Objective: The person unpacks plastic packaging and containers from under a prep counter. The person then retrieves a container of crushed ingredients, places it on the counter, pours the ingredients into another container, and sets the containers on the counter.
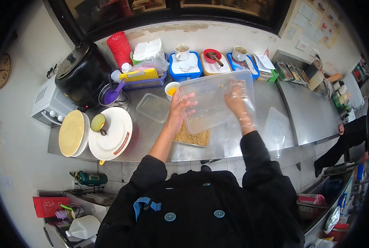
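My left hand (179, 109) grips the left side of a clear plastic container (209, 103), which is tilted up above the counter. Inside its open side is my right hand (236, 99), in a thin clear plastic glove; its fingers are blurred near the container's wall. A few crumbs cling to the plastic. Below the held container, near the counter's front edge, lies a tray of light brown crumbs (192, 137), partly covered from view. A flat clear plastic lid or tub (152, 107) rests left of my left hand, and another clear lid (277, 126) lies to the right.
On the steel counter (242, 145) stand a white cup of yellow contents (171, 89), white plates (117, 140), a round pale-topped item (71, 133) and a large black cooker (83, 74). Blue-lidded tubs (185, 68) line the wall. Another person's leg (341, 138) shows at right.
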Tool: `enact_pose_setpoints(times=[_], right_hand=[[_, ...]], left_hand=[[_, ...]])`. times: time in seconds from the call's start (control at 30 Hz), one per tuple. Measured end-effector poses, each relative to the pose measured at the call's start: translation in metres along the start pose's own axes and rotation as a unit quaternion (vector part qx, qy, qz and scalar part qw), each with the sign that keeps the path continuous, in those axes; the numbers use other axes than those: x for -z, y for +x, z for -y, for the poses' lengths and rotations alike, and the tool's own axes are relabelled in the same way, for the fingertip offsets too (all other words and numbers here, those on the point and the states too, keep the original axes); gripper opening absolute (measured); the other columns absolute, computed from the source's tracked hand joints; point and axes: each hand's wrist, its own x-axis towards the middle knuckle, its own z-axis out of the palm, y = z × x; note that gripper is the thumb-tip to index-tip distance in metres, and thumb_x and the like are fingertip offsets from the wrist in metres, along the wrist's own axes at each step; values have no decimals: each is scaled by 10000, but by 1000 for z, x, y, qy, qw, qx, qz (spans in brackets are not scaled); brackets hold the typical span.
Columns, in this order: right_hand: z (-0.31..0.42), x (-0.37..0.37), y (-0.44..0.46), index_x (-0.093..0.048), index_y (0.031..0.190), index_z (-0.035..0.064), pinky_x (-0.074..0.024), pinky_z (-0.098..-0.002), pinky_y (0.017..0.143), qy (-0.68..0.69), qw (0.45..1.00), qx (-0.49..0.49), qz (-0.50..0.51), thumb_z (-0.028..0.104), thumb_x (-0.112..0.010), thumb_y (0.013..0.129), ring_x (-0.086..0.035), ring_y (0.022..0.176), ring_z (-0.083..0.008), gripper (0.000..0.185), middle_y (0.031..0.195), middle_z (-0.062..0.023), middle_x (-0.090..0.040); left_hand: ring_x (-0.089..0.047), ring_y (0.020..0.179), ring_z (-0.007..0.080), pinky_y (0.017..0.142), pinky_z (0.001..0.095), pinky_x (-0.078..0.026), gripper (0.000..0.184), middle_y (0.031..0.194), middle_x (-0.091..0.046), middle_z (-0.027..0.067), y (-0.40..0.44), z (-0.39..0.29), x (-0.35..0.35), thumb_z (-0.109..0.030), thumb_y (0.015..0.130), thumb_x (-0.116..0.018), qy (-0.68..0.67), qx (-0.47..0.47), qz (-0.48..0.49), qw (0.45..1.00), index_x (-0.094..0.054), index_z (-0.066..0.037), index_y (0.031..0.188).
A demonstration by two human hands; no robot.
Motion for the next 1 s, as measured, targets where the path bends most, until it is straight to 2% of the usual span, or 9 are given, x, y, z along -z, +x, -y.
enact_pose_setpoints(times=[0.13,0.23,0.43,0.5,0.57,0.67,0.73,0.77,1.0], right_hand=[[67,14,2,-428,1255,29,-299,-463,1007,85,970,67,219,74,-553,743,-355,1203,-405,529,1242,-235,-431],[31,-3,13,-434,1224,-8,-325,-467,979,36,998,28,-51,85,-568,735,-393,1161,-413,515,1204,-258,-443],[105,-6,3,-497,1155,-35,-378,-463,934,-92,979,159,85,97,-594,703,-468,1083,-413,481,1132,-235,-515],[114,-2,3,-513,1154,-21,-378,-437,941,155,951,188,192,70,-590,695,-454,1120,-395,474,1143,-232,-521],[81,-10,6,-551,1128,-4,-416,-414,902,25,986,149,70,41,-586,678,-517,1062,-351,454,1059,-225,-571],[48,7,17,-593,1087,45,-453,-410,846,-480,849,214,-43,33,-577,668,-582,958,-316,420,968,-204,-608],[88,54,46,-592,1033,45,-403,-443,910,-186,906,-180,335,43,-501,772,-489,1088,-322,277,1109,-171,-551],[88,55,41,-592,1033,45,-403,-443,910,-186,906,-179,334,43,-501,772,-489,1088,-322,277,1109,-171,-551],[54,88,27,-582,1103,39,-455,-403,834,2,998,20,-66,196,-638,744,-572,1001,-300,396,1031,-174,-609]], left_hand=[[-497,1088,272,877,433,-397,727,1263,-438,131,-1,-2,8,-347,786,-548,-11,-3,-50,999,-192,-143,1386],[-495,1087,271,877,430,-399,730,1262,-437,136,-4,-9,12,-331,783,-553,-13,-18,-70,997,-189,-144,1388],[-501,1057,224,854,402,-405,720,1247,-443,103,0,0,2,-273,775,-569,-42,-4,-28,999,-209,-150,1386],[-506,1053,229,856,383,-408,702,1234,-458,108,1,-3,4,-233,772,-571,12,-57,-45,997,-233,-143,1381],[-507,1051,224,855,366,-409,698,1225,-466,110,-3,-11,10,-212,770,-572,28,-46,-57,997,-240,-135,1380],[-508,1045,214,851,345,-411,697,1209,-478,114,-6,-7,11,-188,764,-569,40,-59,-66,995,-248,-119,1379],[-508,1041,210,848,342,-411,700,1202,-483,117,-2,0,12,-185,761,-566,37,-91,-62,993,-249,-110,1380],[-505,1042,208,853,357,-403,710,1195,-489,116,-1,3,13,-186,754,-566,20,-101,-98,990,-244,-105,1382],[-457,1116,264,926,414,-333,714,1265,-455,135,-3,9,52,-331,766,-409,-46,-76,-140,986,-193,-116,1412]])
